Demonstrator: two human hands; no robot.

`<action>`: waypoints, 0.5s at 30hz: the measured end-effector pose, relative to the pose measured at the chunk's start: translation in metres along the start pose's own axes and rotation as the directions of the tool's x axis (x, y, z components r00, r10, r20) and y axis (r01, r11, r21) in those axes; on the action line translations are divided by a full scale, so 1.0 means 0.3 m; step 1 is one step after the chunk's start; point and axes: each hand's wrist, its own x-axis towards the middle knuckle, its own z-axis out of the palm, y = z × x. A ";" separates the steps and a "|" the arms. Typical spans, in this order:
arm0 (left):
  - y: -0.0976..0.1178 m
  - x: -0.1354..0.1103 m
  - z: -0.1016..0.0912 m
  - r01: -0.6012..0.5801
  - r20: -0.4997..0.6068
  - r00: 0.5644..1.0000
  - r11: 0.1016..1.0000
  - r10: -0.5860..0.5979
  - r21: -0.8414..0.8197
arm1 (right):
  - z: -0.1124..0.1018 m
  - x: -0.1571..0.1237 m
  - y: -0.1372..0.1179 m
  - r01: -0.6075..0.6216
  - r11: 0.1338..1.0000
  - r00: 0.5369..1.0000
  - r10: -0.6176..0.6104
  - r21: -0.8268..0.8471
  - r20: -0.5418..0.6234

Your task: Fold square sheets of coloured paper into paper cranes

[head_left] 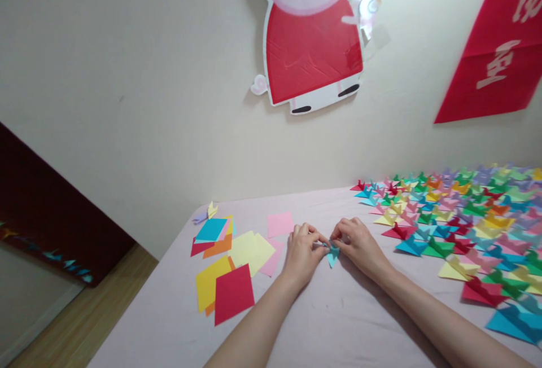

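Between my two hands is a small light-blue piece of folded paper, its pointed end toward me. My left hand pinches its left side between thumb and fingers. From the other side, my right hand pinches the upper right part, with the fingertips close to those of the left. Just left of my left hand lie loose square sheets of paper, among them a pale yellow sheet, a pink sheet and a red sheet.
Rows of colourful folded paper cranes cover the right side of the cloth-covered table. A blue sheet tops another pile, near a small yellow folded figure. A wall with a pig cutout stands behind.
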 end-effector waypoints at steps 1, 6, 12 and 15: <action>0.000 0.000 0.000 0.001 -0.002 1.000 1.000 -0.001 -0.001 | -0.001 0.000 -0.003 0.007 1.000 1.000 -0.007 -0.003 0.006; -0.006 0.002 0.002 0.001 -0.013 1.000 1.000 -0.001 -0.016 | -0.001 0.000 -0.008 0.007 1.000 1.000 -0.007 -0.014 0.007; -0.015 0.006 0.001 -0.002 -0.058 0.998 0.998 -0.001 -0.055 | 0.004 -0.002 -0.002 -0.020 1.000 1.000 0.020 -0.009 -0.017; -0.011 0.007 -0.003 -0.003 -0.062 0.998 0.998 -0.001 -0.066 | 0.001 -0.001 0.002 -0.030 1.000 0.999 0.030 0.005 -0.036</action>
